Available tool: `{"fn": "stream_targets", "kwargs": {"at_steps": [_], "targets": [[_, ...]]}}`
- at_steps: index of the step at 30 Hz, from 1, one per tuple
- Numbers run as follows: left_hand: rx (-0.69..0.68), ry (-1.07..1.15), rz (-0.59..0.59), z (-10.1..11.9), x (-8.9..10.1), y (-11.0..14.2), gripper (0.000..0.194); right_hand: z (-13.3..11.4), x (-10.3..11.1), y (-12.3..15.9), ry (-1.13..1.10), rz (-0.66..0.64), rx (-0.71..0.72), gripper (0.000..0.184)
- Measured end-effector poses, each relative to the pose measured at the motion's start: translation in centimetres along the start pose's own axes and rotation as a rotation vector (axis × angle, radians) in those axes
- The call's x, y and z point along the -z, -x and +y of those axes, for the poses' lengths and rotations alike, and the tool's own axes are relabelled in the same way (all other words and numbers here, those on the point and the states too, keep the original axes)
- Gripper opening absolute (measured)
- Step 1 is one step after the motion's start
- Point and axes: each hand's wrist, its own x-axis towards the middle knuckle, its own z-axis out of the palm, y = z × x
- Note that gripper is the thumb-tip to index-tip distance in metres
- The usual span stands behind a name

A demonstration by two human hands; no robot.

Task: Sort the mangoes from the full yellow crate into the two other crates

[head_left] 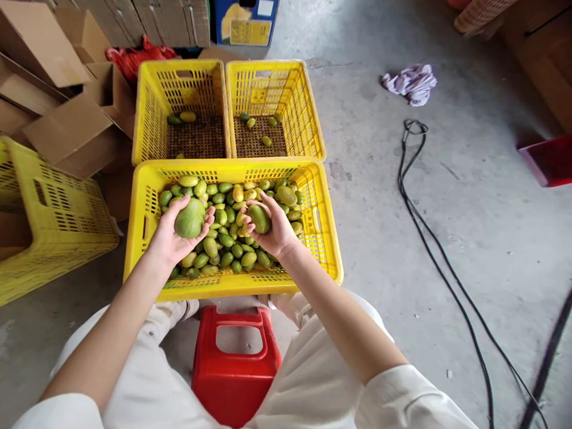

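Observation:
My left hand [170,231] has its fingers round a large green mango [190,218], held over the front yellow crate [230,288]. On the other side, my right hand [277,231] grips a smaller green mango [260,218] above the same crate. Many mangoes [226,240], green and yellowish, fill the bottom of this crate below both hands. Behind it stand two more yellow crates, a left one [180,71] with a few mangoes and a right one [295,101] with several small ones.
A red stool [236,387] stands between my legs. Cardboard boxes [67,128] and another yellow crate [71,229] lie to the left. A blue box [245,24] is at the back. On the right floor are a cloth [411,84], a black cable [440,250] and a red container [547,161].

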Motion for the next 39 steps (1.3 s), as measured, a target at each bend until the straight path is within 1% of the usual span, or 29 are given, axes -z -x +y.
{"fn": "stream_targets", "kwargs": {"at_steps": [4, 6, 7, 9, 12, 14, 16, 19, 21, 25, 30, 33, 36, 39], "targets": [[-0.096, -0.005, 0.017, -0.7, 0.4, -0.5, 0.008, 0.1, -0.4, 0.2, 0.041, 0.032, 0.059, 0.021], [-0.143, -0.023, 0.048, -0.8, 0.6, -0.8, 0.005, 0.1, -0.5, 0.2, 0.035, 0.024, 0.084, 0.019], [-0.144, -0.027, 0.056, -0.8, 0.7, -0.8, 0.004, 0.1, -0.5, 0.3, 0.025, 0.017, 0.092, 0.019], [-0.108, 0.006, 0.029, -0.7, 0.8, -0.8, 0.009, 0.1, -0.4, 0.2, 0.006, 0.006, 0.101, 0.019], [-0.060, 0.113, -0.027, -0.2, 0.7, -0.6, 0.021, 0.0, -0.2, 0.2, -0.004, 0.007, 0.083, 0.022], [-0.061, 0.163, -0.023, 0.1, 0.6, -0.5, 0.027, -0.1, -0.1, 0.1, -0.004, 0.008, 0.064, 0.024], [-0.052, 0.174, -0.013, 0.3, 0.6, -0.4, 0.029, -0.1, -0.1, 0.1, 0.001, 0.008, 0.065, 0.023], [-0.017, 0.160, -0.021, 0.3, 0.6, -0.5, 0.032, 0.1, -0.1, 0.1, 0.042, 0.009, 0.092, 0.014], [0.003, 0.140, -0.026, 0.3, 0.6, -0.5, 0.037, 0.2, -0.2, 0.1, 0.080, -0.013, 0.092, 0.013], [0.021, 0.134, -0.044, 0.3, 0.3, 0.0, 0.045, 0.3, -0.2, 0.1, 0.115, -0.080, 0.090, 0.020], [0.054, 0.102, -0.065, 0.1, -0.1, 0.4, 0.054, 0.2, -0.4, 0.4, 0.144, -0.068, 0.130, 0.037], [0.058, 0.071, -0.066, 0.1, 0.0, 0.3, 0.057, 0.3, -0.6, 0.5, 0.145, -0.061, 0.153, 0.038], [0.038, 0.057, -0.062, 0.1, 0.1, 0.2, 0.054, 0.4, -0.7, 0.7, 0.121, -0.079, 0.180, 0.030], [0.008, 0.027, -0.030, 0.2, 0.1, 0.1, 0.049, 0.5, -0.7, 0.8, 0.120, -0.082, 0.183, 0.024]]}}
